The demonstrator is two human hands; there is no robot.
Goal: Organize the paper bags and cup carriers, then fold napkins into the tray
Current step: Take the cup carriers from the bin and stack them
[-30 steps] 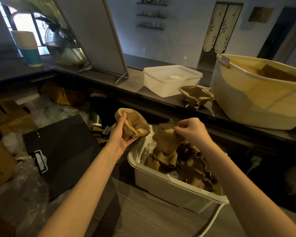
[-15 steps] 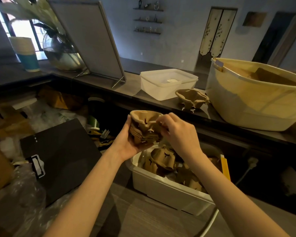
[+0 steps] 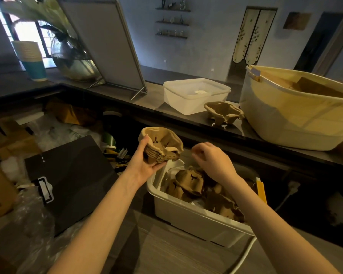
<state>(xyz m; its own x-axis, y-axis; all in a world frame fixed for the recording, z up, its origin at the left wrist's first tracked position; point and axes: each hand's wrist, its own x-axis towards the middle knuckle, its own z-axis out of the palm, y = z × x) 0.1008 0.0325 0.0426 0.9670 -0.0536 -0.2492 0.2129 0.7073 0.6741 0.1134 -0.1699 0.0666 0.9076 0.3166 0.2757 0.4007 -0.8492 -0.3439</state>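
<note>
Gripping from below, the left hand (image 3: 147, 161) holds a stack of brown cup carriers (image 3: 160, 144), bumpy and bowl-shaped, above the corner of the white plastic bin (image 3: 196, 218). More carriers are piled inside it. The right hand (image 3: 210, 161) is held over them, blurred, fingers loosely bent, holding nothing.

No text, brand or number can be read. The white label on the black bag (image 3: 67, 175) at the lower left is too blurred to make out, and so is the green print on the plastic wrap (image 3: 75, 133) behind it.
</note>
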